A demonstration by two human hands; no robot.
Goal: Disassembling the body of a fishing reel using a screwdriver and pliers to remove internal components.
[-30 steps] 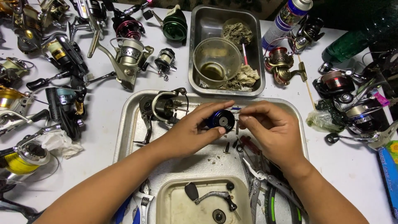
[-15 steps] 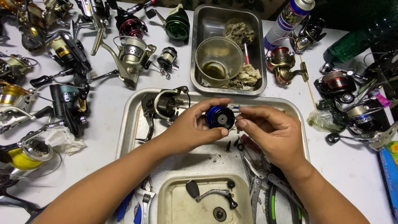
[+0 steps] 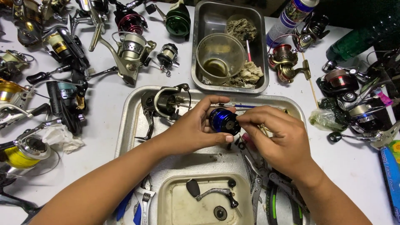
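Observation:
My left hand (image 3: 192,130) grips a small blue and black fishing reel spool (image 3: 224,121) above a metal tray (image 3: 129,121). My right hand (image 3: 278,139) pinches the spool's right side with thumb and fingertips. A dark spinning reel body (image 3: 163,103) without its spool lies on the tray just left of my hands. Small loose parts and pliers (image 3: 256,175) lie on the tray under my right hand.
A shallow cream tub (image 3: 166,208) near me holds a reel handle (image 3: 208,192). A steel pan (image 3: 200,79) behind the tray holds a plastic cup (image 3: 220,56) and rags. Several fishing reels crowd the table's left, back and right. A spray can (image 3: 289,16) stands at the back.
Both hands have stayed over the tray with the spool; it has been turned slightly between the fingers. The camera view has shifted a little.

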